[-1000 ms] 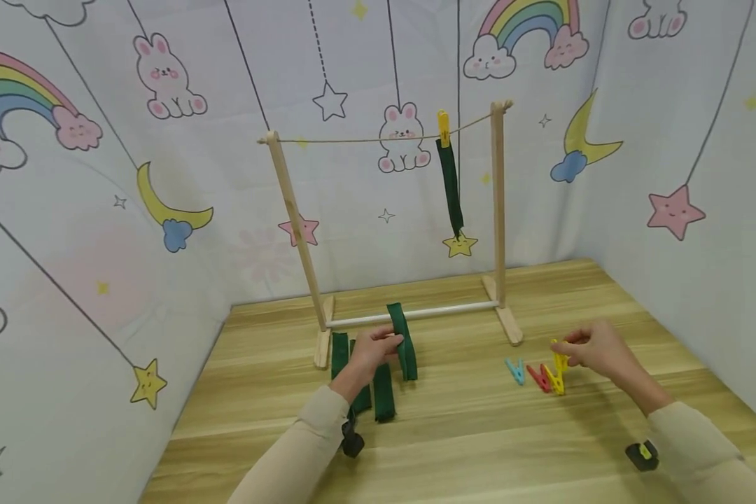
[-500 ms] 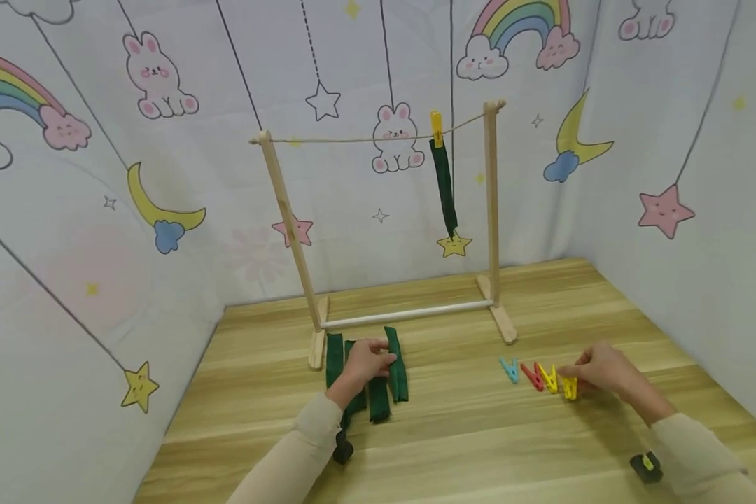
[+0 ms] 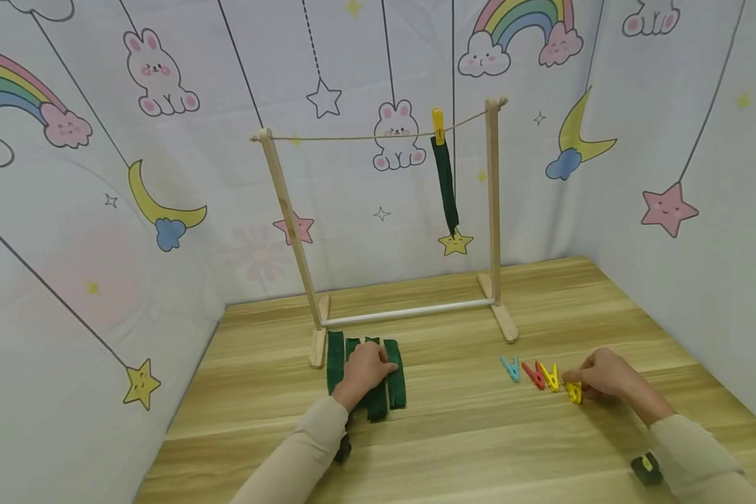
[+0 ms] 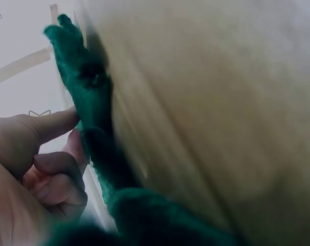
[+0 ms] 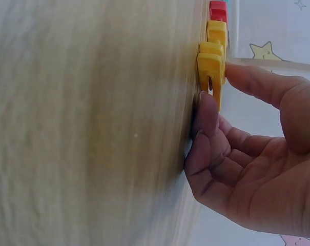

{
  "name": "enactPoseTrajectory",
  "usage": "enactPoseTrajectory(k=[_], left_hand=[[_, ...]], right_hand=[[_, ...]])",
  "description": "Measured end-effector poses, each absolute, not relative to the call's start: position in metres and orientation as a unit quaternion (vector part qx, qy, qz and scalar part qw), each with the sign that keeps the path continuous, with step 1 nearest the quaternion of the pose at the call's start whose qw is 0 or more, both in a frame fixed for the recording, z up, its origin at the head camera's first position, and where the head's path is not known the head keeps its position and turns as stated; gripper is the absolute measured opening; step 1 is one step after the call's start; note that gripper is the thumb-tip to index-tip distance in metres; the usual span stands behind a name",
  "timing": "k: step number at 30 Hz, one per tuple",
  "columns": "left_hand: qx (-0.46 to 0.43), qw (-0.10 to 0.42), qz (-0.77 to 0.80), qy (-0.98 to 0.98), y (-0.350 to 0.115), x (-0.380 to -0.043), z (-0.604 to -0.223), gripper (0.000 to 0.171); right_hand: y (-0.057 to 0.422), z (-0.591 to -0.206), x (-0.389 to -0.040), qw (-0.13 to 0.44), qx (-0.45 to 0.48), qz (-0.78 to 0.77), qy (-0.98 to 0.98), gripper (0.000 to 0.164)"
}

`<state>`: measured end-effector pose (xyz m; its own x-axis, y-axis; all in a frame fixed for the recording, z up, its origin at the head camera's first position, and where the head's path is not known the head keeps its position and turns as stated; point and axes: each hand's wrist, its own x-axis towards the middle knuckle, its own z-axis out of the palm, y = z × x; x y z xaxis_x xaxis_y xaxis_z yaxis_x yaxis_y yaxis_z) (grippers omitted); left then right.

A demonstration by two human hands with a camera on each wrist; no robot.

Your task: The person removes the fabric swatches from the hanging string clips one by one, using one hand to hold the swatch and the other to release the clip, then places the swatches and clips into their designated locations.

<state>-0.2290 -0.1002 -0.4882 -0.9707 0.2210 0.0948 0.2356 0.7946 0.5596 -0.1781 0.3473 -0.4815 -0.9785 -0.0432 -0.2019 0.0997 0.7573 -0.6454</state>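
My left hand [image 3: 365, 365] is low over a row of dark green fabric strips [image 3: 335, 353]. Its thumb and a finger pinch at the left edge of the rightmost strip [image 3: 395, 388], which lies flat; in the left wrist view the thumb tip meets the green fabric [image 4: 90, 105]. At the right, my right hand [image 3: 607, 374] holds a yellow clothespin [image 5: 210, 66] between thumb and fingertips, low at the tabletop. Left of it, another yellow clothespin [image 3: 551, 379], a red clothespin [image 3: 533, 375] and a light blue clothespin [image 3: 511, 369] are lined up.
Behind the strips stands a wooden frame [image 3: 494, 210] with a cord [image 3: 340, 138] strung across its top and a white bar [image 3: 409, 312] low down. A yellow clothespin [image 3: 438, 126] keeps one green strip [image 3: 444, 178] hanging there. Printed cloth walls [image 3: 227, 91] surround the wooden table [image 3: 466, 434].
My left hand has lowered the raised green strip and laid it flat beside the others. My right hand has brought the yellow clothespin down and slightly right, away from the other clothespins.
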Motion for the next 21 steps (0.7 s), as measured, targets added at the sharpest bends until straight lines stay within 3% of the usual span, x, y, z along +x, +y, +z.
enactPoseTrajectory(k=[5,21], left_hand=[[-0.111,0.025,-0.267,-0.957,-0.097,-0.229,-0.488,0.017],[-0.111,0.013,-0.234,-0.966,-0.098,-0.229,-0.492,0.017]], right_hand=[[0.349,-0.484,-0.181,0.094,0.012,-0.345,0.934,0.038],[0.346,-0.49,-0.171,0.071,-0.033,-0.335,0.939,0.053]])
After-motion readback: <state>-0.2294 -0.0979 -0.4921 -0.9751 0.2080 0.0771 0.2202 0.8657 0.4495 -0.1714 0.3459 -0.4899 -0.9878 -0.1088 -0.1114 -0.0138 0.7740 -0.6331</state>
